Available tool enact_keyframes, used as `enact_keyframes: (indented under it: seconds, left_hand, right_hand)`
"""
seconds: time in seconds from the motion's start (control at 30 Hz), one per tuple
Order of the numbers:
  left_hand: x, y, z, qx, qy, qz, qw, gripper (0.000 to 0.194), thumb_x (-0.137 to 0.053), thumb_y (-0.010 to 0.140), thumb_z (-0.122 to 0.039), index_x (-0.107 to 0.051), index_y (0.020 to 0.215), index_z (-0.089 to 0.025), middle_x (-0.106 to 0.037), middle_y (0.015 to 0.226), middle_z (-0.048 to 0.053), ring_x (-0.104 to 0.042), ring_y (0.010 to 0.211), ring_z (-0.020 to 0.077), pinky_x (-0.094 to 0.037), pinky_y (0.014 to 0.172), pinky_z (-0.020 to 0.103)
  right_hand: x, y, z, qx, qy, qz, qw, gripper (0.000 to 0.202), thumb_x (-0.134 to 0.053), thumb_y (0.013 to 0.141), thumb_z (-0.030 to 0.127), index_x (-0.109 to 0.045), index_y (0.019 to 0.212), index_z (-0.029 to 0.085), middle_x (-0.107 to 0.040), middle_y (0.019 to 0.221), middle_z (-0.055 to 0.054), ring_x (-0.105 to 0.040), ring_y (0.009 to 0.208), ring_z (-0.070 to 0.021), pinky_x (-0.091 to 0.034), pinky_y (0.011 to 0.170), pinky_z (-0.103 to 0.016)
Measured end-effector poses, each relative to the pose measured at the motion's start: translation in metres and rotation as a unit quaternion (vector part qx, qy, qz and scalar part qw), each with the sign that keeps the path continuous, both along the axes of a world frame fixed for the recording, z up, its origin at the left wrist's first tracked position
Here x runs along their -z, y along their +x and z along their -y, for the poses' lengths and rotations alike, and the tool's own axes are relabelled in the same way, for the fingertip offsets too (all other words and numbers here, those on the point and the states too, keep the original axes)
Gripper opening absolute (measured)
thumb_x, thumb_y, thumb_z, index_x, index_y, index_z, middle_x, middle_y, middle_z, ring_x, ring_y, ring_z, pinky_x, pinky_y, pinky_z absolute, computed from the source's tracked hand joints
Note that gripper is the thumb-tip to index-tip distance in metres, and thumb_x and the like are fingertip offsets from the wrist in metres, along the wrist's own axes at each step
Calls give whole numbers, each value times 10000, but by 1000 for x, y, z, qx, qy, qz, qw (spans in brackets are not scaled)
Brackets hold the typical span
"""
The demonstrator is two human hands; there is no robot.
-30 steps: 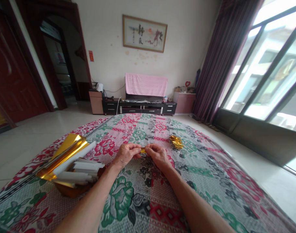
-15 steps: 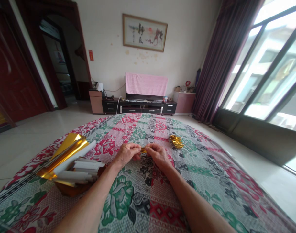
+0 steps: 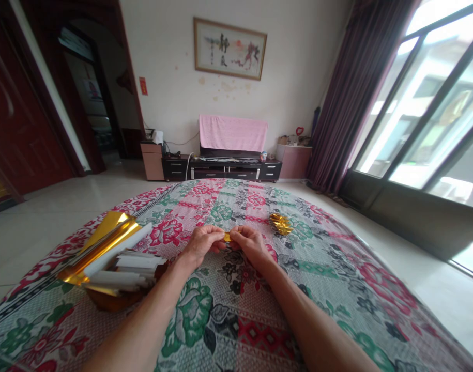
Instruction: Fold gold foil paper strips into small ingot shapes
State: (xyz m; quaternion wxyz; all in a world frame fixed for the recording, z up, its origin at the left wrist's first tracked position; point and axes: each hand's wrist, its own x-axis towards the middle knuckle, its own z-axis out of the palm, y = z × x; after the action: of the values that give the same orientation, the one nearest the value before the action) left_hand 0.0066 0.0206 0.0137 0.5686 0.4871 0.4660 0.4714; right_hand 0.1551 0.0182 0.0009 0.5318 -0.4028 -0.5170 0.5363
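Note:
A small piece of gold foil paper point(image 3: 227, 237) is pinched between my two hands above the middle of the table. My left hand point(image 3: 202, 245) grips its left end with thumb and fingers closed. The right end is in the closed fingers of my right hand point(image 3: 248, 243). Beyond my right hand lies a small pile of folded gold pieces point(image 3: 281, 223). Left of my left forearm is a gold foil container point(image 3: 114, 301) with white-backed strips point(image 3: 141, 262) and a gold sheet point(image 3: 106, 248) in or on it.
A patterned cloth point(image 3: 317, 310) covers the round table. Past its far edge stand a low black cabinet point(image 3: 224, 169) and a pink cloth point(image 3: 233, 133) over a screen. A purple curtain point(image 3: 348, 93) and windows are on the right, a red door point(image 3: 19, 119) on the left.
The gold piece between my fingers shows a brighter, broader face than before. Both hands still hold it in almost the same place. The view has shifted slightly.

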Motion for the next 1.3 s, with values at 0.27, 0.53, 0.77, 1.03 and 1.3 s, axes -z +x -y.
enact_keyframes:
  seconds: [0.27, 0.53, 0.77, 1.03, 1.3]
  left_hand:
    - [-3, 2, 1, -17, 18, -24, 999, 208, -660, 615, -271, -614, 739, -110, -634, 541, 26, -593, 483, 117, -420, 427, 178]
    - [2, 3, 2, -10, 37, -4, 999, 232, -665, 621, -267, -619, 801, -129, -630, 580, -5, -581, 504, 100, -425, 474, 186]
    - [3, 5, 2, 6, 55, -6, 998, 232, -691, 589, -243, -636, 781, -125, -611, 551, -21, -538, 486, 74, -405, 480, 173]
    - [3, 3, 1, -3, 30, 17, 999, 246, -695, 583, -263, -649, 775, -117, -610, 489, -2, -542, 448, 94, -401, 442, 185]
    - [3, 3, 1, -13, 43, 5, 999, 298, -692, 597, -283, -671, 853, -133, -644, 589, 2, -544, 493, 89, -409, 483, 190]
  right_hand:
    - [-4, 3, 2, -36, -44, -26, 998, 275, -712, 602, 383, -596, 718, 162, -597, 597, 29, -559, 541, -97, -442, 546, -210]
    - [-2, 3, 1, -38, -19, -33, 999, 365, -753, 538, 326, -574, 819, 178, -613, 605, 50, -527, 485, -79, -430, 514, -206]
    - [-3, 4, 1, -49, -4, 1, 999, 321, -735, 582, 343, -567, 793, 168, -572, 516, 55, -491, 427, -75, -380, 446, -194]
    - [1, 6, -1, -77, -19, -29, 996, 297, -748, 585, 328, -594, 787, 175, -581, 557, 55, -519, 470, -74, -424, 497, -197]
    - [-3, 3, 6, -23, -25, -41, 999, 298, -731, 605, 386, -655, 796, 170, -642, 668, 10, -585, 577, -113, -493, 610, -253]
